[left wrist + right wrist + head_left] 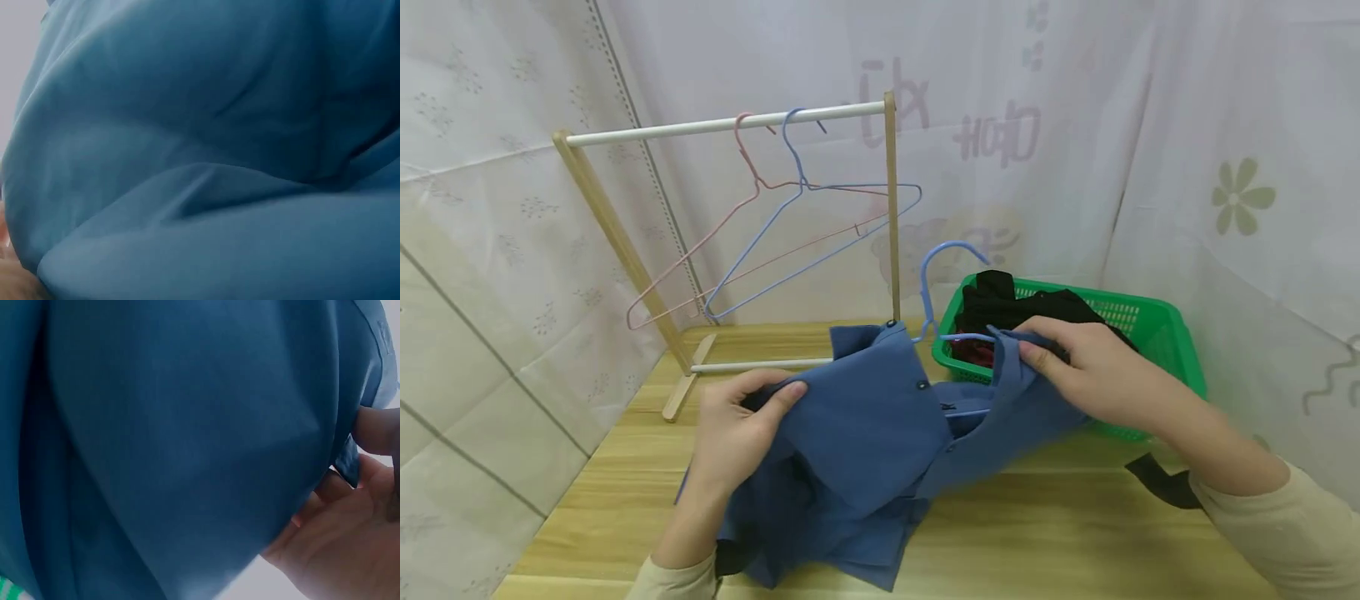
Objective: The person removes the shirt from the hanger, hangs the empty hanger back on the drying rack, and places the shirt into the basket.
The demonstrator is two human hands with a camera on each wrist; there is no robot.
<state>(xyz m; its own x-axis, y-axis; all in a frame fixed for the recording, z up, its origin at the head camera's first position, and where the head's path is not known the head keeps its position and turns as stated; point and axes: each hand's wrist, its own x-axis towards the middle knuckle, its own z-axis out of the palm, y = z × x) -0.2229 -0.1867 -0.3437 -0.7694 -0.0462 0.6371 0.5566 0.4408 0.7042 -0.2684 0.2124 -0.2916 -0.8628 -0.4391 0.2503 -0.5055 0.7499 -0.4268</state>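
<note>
Your left hand grips one side of the blue shirt; your right hand pinches the other. The shirt is over the desk, before the green basket, a blue hanger partly inside it.

No text was legible in any view. In the head view, the pale curtain behind the rack carried two groups of faded mauve lettering. The left group stood just above and behind the rack's right end, in large angular strokes. The right group stood beside it, slightly lower; its first characters resembled an H and a rounded form, but the reading could not be confirmed. A small dark mark appeared inside the blue garment, at the opening; it was too small to read or to identify as a label.
</note>
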